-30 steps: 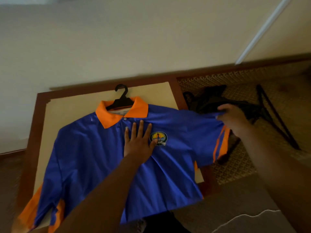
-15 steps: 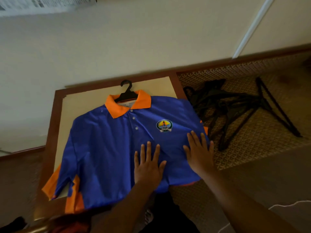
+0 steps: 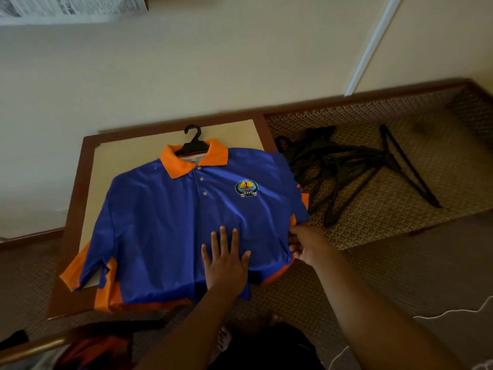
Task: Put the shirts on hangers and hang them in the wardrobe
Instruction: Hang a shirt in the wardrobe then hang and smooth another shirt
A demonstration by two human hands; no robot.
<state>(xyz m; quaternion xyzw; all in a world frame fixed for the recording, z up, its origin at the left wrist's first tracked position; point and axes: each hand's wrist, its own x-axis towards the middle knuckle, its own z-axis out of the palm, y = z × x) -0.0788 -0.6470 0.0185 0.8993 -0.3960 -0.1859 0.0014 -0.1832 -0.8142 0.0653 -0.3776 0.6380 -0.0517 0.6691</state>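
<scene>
Left hand (image 3: 226, 260) presses flat on the shirt (image 3: 186, 222); right hand (image 3: 306, 245) pinches its side edge. Hanger (image 3: 192, 144) already in the collar, lifting likely comes next.

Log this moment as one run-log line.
shirt: flat on table, hanger in collar | left hand: flat on shirt | right hand: at shirt's side edge, grip unclear | spare hangers: on carpet

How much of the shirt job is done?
Done: the hanger is already inside the blue shirt. Now: the left hand presses it flat while the right hand grips its side edge. Left: hanging it up; spare hangers wait.
</scene>
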